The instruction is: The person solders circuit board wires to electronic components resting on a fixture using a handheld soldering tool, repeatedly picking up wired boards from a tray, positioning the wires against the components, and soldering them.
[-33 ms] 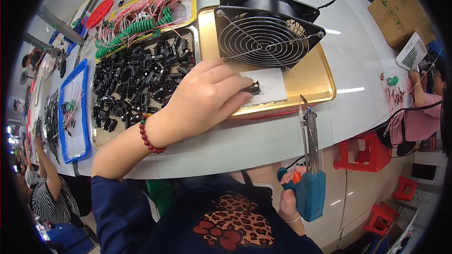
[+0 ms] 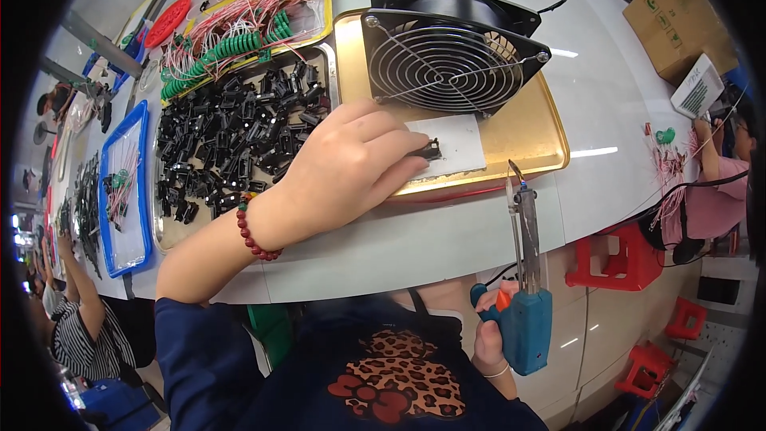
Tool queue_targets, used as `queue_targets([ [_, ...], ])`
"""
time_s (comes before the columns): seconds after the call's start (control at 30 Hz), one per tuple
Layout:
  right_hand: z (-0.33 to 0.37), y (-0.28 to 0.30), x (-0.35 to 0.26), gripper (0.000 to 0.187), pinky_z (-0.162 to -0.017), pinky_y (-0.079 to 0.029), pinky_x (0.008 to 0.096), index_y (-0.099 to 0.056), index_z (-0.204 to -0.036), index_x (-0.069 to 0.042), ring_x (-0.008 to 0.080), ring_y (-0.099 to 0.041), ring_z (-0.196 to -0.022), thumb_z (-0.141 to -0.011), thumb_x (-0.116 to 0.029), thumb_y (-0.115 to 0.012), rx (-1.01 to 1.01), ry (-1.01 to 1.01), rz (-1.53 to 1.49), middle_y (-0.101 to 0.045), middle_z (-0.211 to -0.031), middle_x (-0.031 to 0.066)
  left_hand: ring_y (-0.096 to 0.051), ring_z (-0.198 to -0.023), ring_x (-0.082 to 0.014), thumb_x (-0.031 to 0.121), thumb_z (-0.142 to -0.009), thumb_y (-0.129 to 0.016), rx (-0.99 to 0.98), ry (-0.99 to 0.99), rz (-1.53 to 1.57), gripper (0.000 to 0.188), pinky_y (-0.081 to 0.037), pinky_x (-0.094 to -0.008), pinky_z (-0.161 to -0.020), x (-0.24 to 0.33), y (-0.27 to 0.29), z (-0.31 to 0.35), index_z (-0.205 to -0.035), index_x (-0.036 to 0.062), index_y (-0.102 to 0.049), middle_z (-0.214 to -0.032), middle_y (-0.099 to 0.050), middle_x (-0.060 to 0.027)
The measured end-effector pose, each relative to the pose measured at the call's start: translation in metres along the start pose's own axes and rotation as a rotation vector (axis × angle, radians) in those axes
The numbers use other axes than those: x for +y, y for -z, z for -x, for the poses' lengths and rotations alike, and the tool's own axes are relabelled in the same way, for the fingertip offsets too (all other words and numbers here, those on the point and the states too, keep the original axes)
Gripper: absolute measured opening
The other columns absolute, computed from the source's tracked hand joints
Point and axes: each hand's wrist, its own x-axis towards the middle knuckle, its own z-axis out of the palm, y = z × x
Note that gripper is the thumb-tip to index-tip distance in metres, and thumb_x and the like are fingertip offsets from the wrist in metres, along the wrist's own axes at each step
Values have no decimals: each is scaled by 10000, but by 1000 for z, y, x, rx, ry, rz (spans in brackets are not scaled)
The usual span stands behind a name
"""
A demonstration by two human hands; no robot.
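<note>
My left hand (image 2: 351,164) reaches across the tray edge, its thumb and forefinger pinching a small black plastic part (image 2: 432,149). That part rests on a white card (image 2: 463,144), and much of it is covered by the fingers. The card lies on a gold metal tray (image 2: 550,140). My right hand (image 2: 489,345) is wrapped round the handle of a teal soldering gun (image 2: 528,335) with an orange trigger. The gun stands upright beyond the table's front edge. Its thin tip points up, just right of the card and apart from the black part.
A black square fan (image 2: 447,72) with a wire guard stands on the gold tray. Left of it, a metal tray (image 2: 333,72) holds many black plastic parts. Beyond lie pink wires and green coils in a yellow tray (image 2: 327,8). A blue tray (image 2: 144,183) sits farther left. Co-workers sit at both sides.
</note>
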Motion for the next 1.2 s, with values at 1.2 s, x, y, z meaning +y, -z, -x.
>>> queue_targets([
  [1.2,-14,-18,-16,453,-572,-398,242,-382,-1182,39,130,-538,-644,-818,-126,-596,94,79,-39,-468,-1108,113,-630,-812,-302,385,-805,-708,-61,373,-855,353,-486,-421,-711,-194,66,31,-976,77,-692,-853,-620,-98],
])
